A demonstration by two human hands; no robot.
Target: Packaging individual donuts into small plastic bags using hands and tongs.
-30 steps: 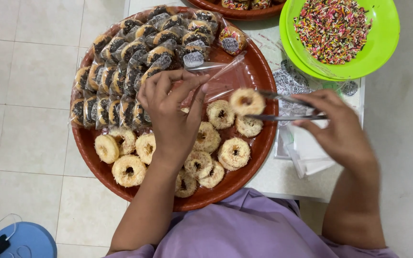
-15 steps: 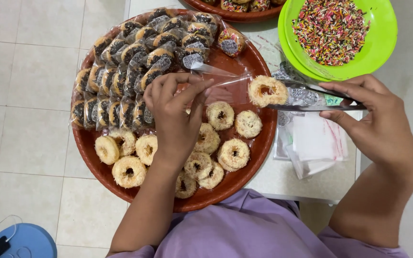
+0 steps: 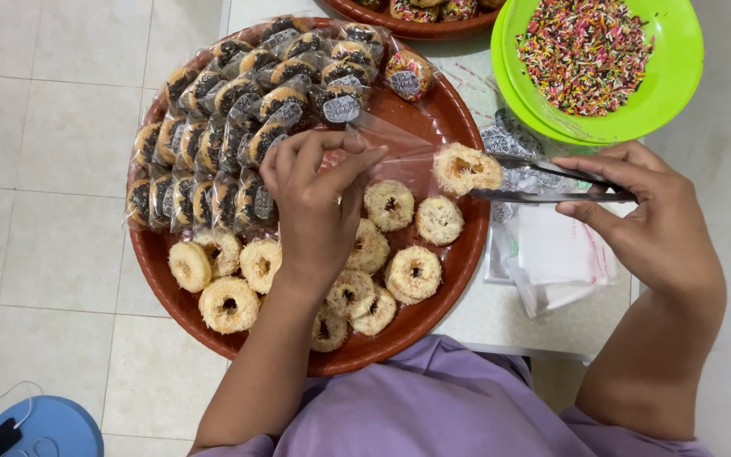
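- The right hand (image 3: pixel 653 224) holds a pair of metal tongs (image 3: pixel 552 182); its fingers are pressed around the handles, and the tips of the tongs pinch one ring-shaped pastry (image 3: pixel 465 167).
- This pastry is in the air above the right edge of the round brown tray (image 3: pixel 458 110), just at the open mouth of a small clear plastic bag (image 3: pixel 399 152).
- The left hand (image 3: pixel 319 203) holds the clear bag; the thumb and the first fingers pinch its edge, and the other fingers are bent above the tray.
- On the near part of the tray lie more unwrapped ring pastries (image 3: pixel 412 272), some of them touching each other.
- On the far left part of the tray stand rows of wrapped pastries (image 3: pixel 239 127) with dark topping, packed closely together.
- At the far right, on the desk (image 3: pixel 501 317), is a green bowl (image 3: pixel 678 80) full of coloured sprinkles (image 3: pixel 585 51).
- Under the right hand lies a pile of empty clear bags (image 3: pixel 560 254).
- At the near left, on the tiled floor (image 3: pixel 44 169), a blue round object (image 3: pixel 48 427) is seen.
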